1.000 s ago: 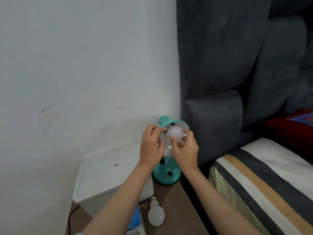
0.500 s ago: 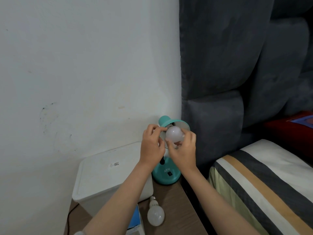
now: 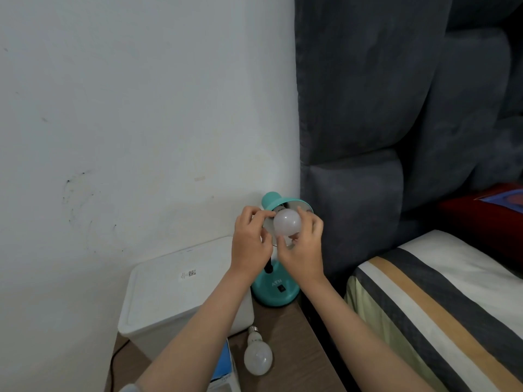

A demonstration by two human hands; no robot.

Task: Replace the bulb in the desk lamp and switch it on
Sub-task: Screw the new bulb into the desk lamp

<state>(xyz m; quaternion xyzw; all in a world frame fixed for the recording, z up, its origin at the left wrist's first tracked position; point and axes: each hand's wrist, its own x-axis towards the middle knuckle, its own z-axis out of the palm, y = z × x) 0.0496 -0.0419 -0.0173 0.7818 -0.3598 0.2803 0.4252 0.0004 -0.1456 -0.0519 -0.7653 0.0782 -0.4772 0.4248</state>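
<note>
A teal desk lamp stands at the back of the wooden nightstand, its round base [image 3: 276,291] showing a black switch and its shade [image 3: 273,202] tipped toward me. A white bulb [image 3: 286,222] sits in the mouth of the shade. My right hand [image 3: 304,247] grips that bulb from below and the right with its fingertips. My left hand [image 3: 249,240] pinches the shade's left rim. A second white bulb [image 3: 258,356] lies loose on the nightstand near the front, screw cap pointing away.
A white lidded plastic box [image 3: 181,290] fills the nightstand's left side against the white wall. A blue carton [image 3: 225,369] lies at the front edge. A dark upholstered headboard [image 3: 382,123] rises right of the lamp, beside a striped bed [image 3: 441,306].
My right hand's fingers have shifted around the bulb, from the lower side toward the right side. My left hand stays on the shade's rim.
</note>
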